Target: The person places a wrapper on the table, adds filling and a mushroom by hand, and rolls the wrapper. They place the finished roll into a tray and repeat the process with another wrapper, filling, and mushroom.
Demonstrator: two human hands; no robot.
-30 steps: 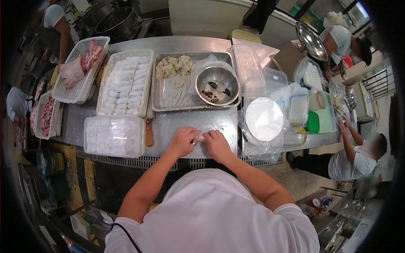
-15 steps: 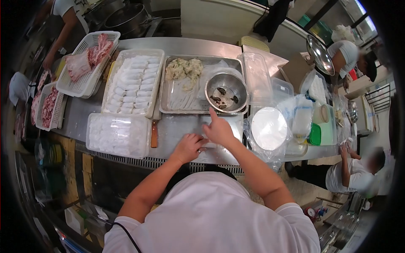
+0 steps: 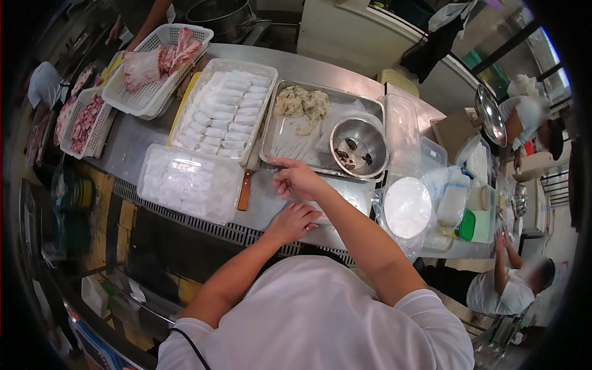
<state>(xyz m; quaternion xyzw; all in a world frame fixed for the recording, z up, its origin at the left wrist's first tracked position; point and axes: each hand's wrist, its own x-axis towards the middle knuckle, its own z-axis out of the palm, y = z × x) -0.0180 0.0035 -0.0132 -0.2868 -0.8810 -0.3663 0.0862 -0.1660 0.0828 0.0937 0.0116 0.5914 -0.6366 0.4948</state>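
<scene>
My right hand (image 3: 298,180) is above the steel counter, just in front of the metal tray (image 3: 266,145). Its index finger stretches left and the other fingers are loosely bent, with nothing visible in them. Closer to my body, my left hand (image 3: 293,223) is lowered to the counter with its fingers curled together. Something pale and flat lies by its fingertips, too indistinct to name. Inside the tray are a lumpy pale filling (image 3: 301,106) and a steel bowl (image 3: 380,137) with several dark pieces in it.
White rolls (image 3: 225,114) fill a plastic tray at left, beside a lidded clear box (image 3: 185,185) and a wooden-handled knife (image 3: 245,191). Meat (image 3: 143,68) sits in white baskets. Round white sheets (image 3: 407,208) lie to the right. Other people (image 3: 496,287) stand around the counter.
My right hand has moved left, away from the bowl's front, and its index finger now points left. My left hand stays low at the counter. The whole view has turned.
</scene>
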